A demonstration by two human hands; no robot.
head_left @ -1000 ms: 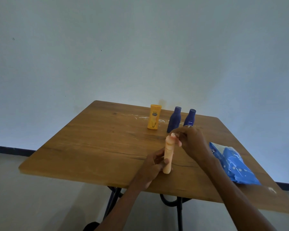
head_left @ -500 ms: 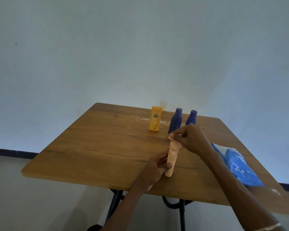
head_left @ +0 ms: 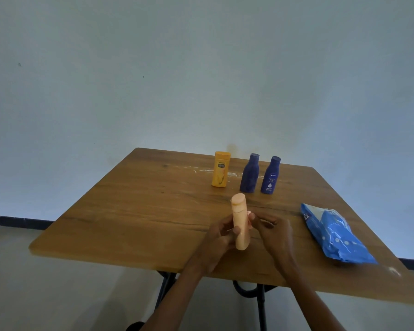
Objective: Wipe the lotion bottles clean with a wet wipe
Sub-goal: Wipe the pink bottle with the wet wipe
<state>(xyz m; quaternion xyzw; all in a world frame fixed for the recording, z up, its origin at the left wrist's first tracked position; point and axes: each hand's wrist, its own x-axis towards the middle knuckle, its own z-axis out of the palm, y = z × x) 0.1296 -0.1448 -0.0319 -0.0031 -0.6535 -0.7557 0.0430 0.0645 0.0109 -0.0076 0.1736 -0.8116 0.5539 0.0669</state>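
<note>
Peach bottle (head_left: 240,223) stands upright near the tabletop's (head_left: 139,209) front edge, about mid-width. Left hand (head_left: 219,237) grips it low down, fingers curled round. Right hand (head_left: 271,231) pinches its right side with thumb and fingertips; can't tell if there's a wipe in there. Yellow bottle (head_left: 220,172) and two navy bottles (head_left: 249,173) (head_left: 270,175) line up toward the back edge. Blue wipes pack (head_left: 332,235) lies by the right edge.

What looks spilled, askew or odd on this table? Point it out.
White smears streak the wooden table by the yellow lotion bottle and two dark blue bottles, like spilled lotion. Another white fleck sits near the blue wet-wipe pack.
</note>
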